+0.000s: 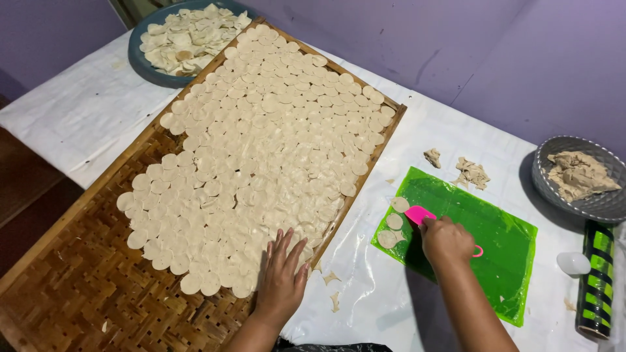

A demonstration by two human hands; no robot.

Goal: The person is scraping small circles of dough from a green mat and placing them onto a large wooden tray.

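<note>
The right hand (446, 240) is curling its fingers around a pink scraper (419, 214), gripping it with the blade pointing at three dough discs (393, 222) that are lying in a short column on the near-left corner of the green plastic sheet (495, 241). The left hand (282, 274) is lying flat and unclenched, fingers spread, holding nothing, pressing on the nearest discs at the lower edge of the woven bamboo tray (85, 274), where one great sheet of overlapping discs (274, 130), too many to count, is covering most of the weave. Two dough scraps (332, 287) are sitting on the white tablecloth (72, 111) just beside that hand. Beyond the green sheet, two clumps of trimmings (471, 172) are resting. One grey basket (603, 205) is holding dough at the right; one blue bowl (140, 62) of discs is sitting at the far left. A green-and-black striped roller (596, 280) is lying near one white lump (573, 263).
</note>
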